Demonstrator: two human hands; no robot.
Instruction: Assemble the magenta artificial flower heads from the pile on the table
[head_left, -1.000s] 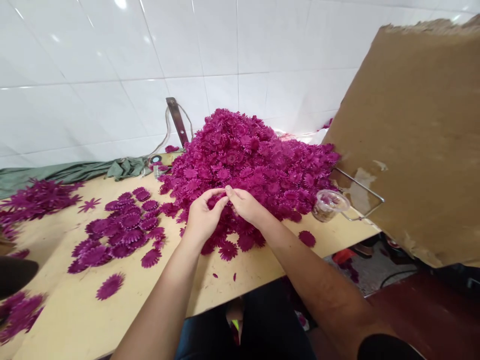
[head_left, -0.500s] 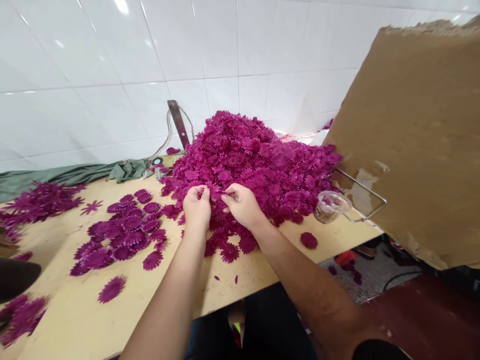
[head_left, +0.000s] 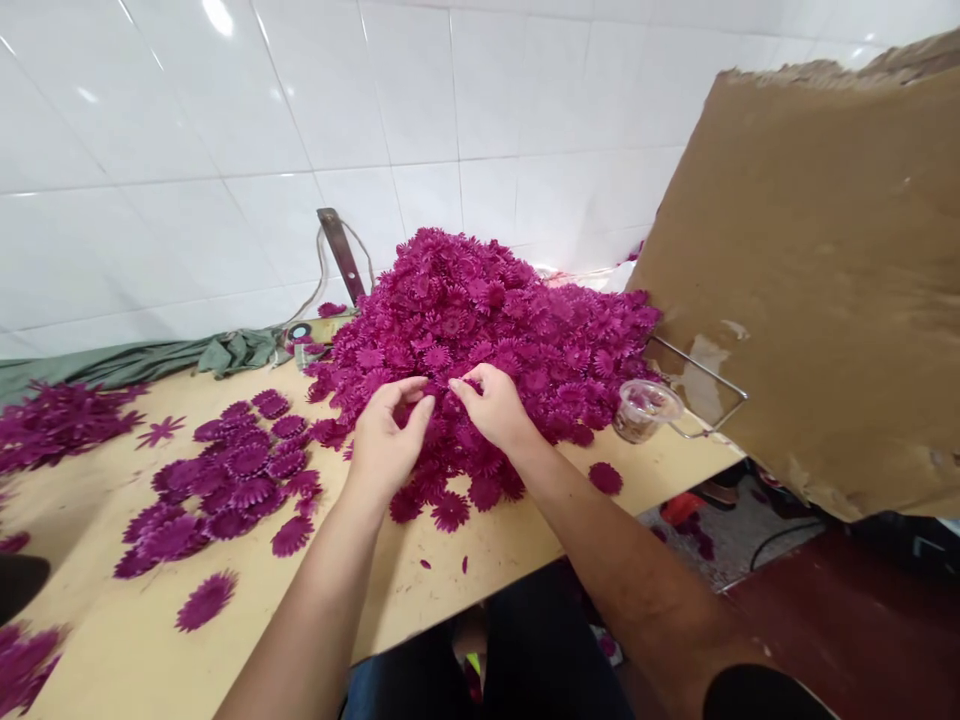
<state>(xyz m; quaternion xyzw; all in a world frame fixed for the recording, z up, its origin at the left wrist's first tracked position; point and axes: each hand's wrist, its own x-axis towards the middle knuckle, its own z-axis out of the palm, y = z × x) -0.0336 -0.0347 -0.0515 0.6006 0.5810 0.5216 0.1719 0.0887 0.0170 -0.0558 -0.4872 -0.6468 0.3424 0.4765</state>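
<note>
A big heap of magenta fabric flowers point(head_left: 487, 320) rises on the pale wooden table point(head_left: 465, 560) against the tiled wall. Both hands work at its near slope. My left hand point(head_left: 386, 440) curls with thumb and fingers pinched at a flower on the heap's edge. Just to its right, my right hand point(head_left: 491, 405) pinches into the flowers too, fingertips almost meeting the left ones. What exactly sits between the fingers is hidden among the petals. A flatter group of separated flowers point(head_left: 217, 480) lies to the left of my left forearm.
A small clear plastic cup point(head_left: 643, 410) stands at the heap's right foot beside a wire frame and a large brown cardboard sheet point(head_left: 817, 280). More flowers point(head_left: 60, 420) lie far left, with green cloth point(head_left: 150, 358) along the wall. A metal bracket point(head_left: 339, 252) leans behind.
My left hand has opened out a little and drawn slightly back and left from the heap. The right hand stays pinched at almost the same spot. The view has shifted slightly.
</note>
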